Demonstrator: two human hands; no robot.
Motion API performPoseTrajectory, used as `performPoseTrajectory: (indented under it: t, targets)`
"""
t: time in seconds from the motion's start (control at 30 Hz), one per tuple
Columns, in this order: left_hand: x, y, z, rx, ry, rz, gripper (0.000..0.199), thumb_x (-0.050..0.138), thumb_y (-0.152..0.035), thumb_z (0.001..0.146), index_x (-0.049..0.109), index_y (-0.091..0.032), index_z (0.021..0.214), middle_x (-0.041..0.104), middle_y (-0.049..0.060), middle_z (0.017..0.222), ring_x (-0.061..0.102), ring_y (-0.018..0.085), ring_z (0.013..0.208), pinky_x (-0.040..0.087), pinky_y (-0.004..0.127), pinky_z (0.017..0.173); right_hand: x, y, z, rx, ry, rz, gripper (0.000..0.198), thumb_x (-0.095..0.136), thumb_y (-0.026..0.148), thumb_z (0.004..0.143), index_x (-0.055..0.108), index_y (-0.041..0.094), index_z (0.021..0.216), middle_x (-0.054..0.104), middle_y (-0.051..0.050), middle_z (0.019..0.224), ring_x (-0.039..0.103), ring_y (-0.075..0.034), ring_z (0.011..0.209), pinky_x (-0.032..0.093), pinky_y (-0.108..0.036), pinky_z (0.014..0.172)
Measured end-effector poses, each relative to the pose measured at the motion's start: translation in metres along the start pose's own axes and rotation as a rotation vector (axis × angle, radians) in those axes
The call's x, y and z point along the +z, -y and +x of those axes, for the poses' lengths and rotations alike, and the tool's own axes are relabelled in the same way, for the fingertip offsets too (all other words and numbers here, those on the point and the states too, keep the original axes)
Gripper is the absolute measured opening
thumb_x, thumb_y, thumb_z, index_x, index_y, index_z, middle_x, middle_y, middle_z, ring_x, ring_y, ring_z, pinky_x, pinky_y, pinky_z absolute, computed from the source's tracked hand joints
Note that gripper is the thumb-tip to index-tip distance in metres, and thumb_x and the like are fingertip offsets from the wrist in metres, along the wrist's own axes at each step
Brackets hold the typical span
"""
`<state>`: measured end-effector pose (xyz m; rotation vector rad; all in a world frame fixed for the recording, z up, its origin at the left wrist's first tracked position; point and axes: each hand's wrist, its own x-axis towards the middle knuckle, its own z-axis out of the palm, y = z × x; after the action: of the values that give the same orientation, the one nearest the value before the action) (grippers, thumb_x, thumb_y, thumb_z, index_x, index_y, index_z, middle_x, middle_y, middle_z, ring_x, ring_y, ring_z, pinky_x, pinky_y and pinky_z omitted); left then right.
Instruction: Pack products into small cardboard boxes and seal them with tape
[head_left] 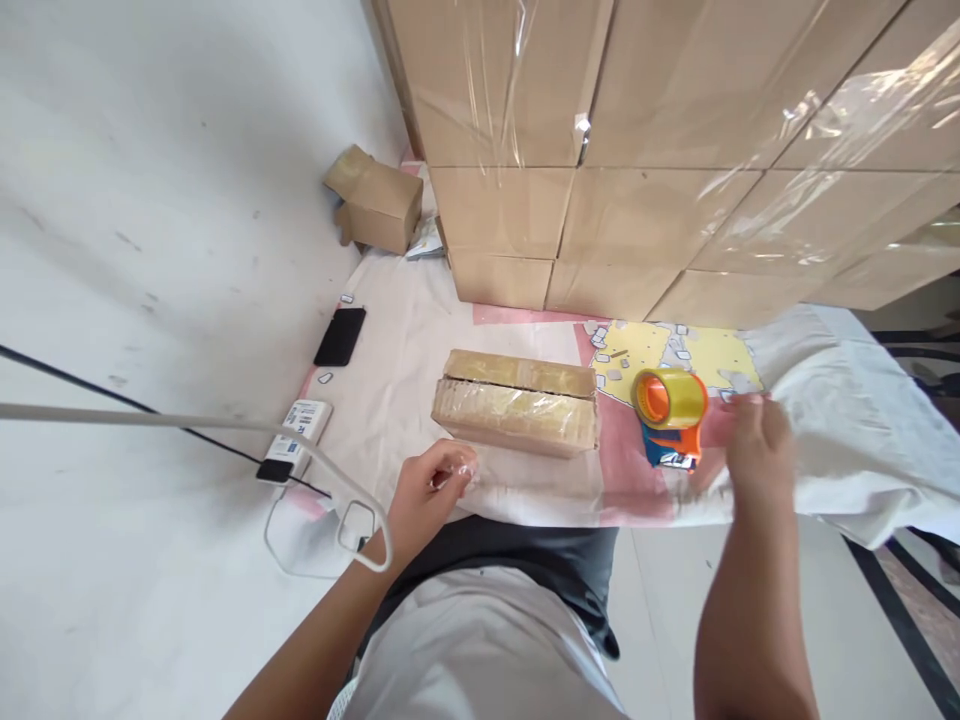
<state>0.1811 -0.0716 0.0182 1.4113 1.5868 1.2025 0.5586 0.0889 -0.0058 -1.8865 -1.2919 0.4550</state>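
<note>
In front of me lies a long cardboard box, with shiny tape across its top and a dark gap along one seam. Close to its near left corner, my left hand is closed around a small crumpled bit of clear tape. A tape dispenser in orange and blue, carrying a roll of yellowish tape, rests to the right of the box. My right hand is just right of the dispenser and apart from the box. Motion smears its fingers, so their grip is unclear.
Large cartons wrapped in clear film stand stacked behind the box. A small open carton sits at the back left. Along the wall lie a black phone and a white power strip. A pale cable hangs near my left wrist.
</note>
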Motion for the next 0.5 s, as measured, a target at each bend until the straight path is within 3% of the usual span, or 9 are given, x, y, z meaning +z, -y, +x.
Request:
performPoseTrajectory:
  t: [0.07,0.1,0.17,0.27,0.33,0.4,0.5]
  targets:
    - [-0.001,-0.002,-0.003,-0.063,-0.017,-0.05,0.021,0.063,-0.039,0.095,0.069,-0.02,0.092,0.065,-0.002,0.067,0.053,0.01,0.051,0.043,0.021,0.05,-0.018,0.03,-0.029,-0.176,-0.046,0.124,0.029,0.058,0.05,0.094,0.071,0.024,0.095,0.07,-0.017,0.102,0.064,-0.03,0.098,0.047,-0.05,0.087]
    - [-0.001,-0.004,-0.004,-0.067,-0.014,-0.058,0.021,0.064,-0.04,0.095,0.07,-0.02,0.092,0.062,-0.003,0.062,0.053,0.01,0.05,0.043,0.02,0.05,-0.022,0.049,-0.048,-0.328,0.035,0.192,0.027,0.06,0.048,0.095,0.072,0.024,0.098,0.07,-0.014,0.099,0.065,-0.028,0.094,0.048,-0.048,0.086]
    - [0.002,-0.011,-0.006,-0.055,0.004,-0.064,0.02,0.065,-0.039,0.094,0.07,-0.02,0.095,0.057,-0.005,0.057,0.051,0.01,0.049,0.041,0.02,0.049,-0.019,0.092,-0.088,-0.658,0.361,0.282,0.028,0.069,0.046,0.092,0.072,0.027,0.112,0.068,-0.01,0.106,0.064,-0.027,0.1,0.051,-0.044,0.088]
    - [0.008,-0.02,-0.008,-0.049,0.06,-0.076,0.018,0.066,-0.037,0.094,0.07,-0.02,0.095,0.057,-0.005,0.058,0.051,0.009,0.05,0.04,0.021,0.051,0.008,0.142,-0.135,-0.961,0.625,0.238,0.049,0.08,0.043,0.087,0.065,0.027,0.131,0.065,-0.011,0.119,0.06,-0.028,0.111,0.053,-0.044,0.093]
    - [0.016,-0.023,-0.011,-0.042,0.067,-0.096,0.019,0.068,-0.038,0.093,0.069,-0.02,0.094,0.059,-0.004,0.061,0.051,0.009,0.053,0.04,0.021,0.052,0.025,0.159,-0.148,-1.039,0.646,0.259,0.029,0.074,0.031,0.092,0.069,0.026,0.121,0.065,-0.009,0.112,0.06,-0.025,0.105,0.052,-0.041,0.09]
    - [0.024,-0.019,-0.016,-0.068,-0.004,-0.16,0.024,0.068,-0.042,0.092,0.065,-0.02,0.1,0.056,-0.006,0.059,0.048,0.009,0.052,0.038,0.02,0.052,0.03,0.165,-0.146,-1.044,0.6,0.373,0.01,0.066,0.019,0.096,0.071,0.025,0.102,0.064,-0.006,0.1,0.059,-0.022,0.095,0.051,-0.039,0.084]
    - [0.034,-0.004,-0.023,-0.259,-0.114,-0.29,0.035,0.065,-0.048,0.094,0.054,-0.021,0.112,0.045,-0.012,0.048,0.038,0.009,0.044,0.032,0.019,0.047,0.011,0.167,-0.123,-0.855,0.401,0.535,0.014,0.06,0.017,0.098,0.066,0.025,0.089,0.059,-0.004,0.094,0.058,-0.02,0.091,0.049,-0.038,0.081]
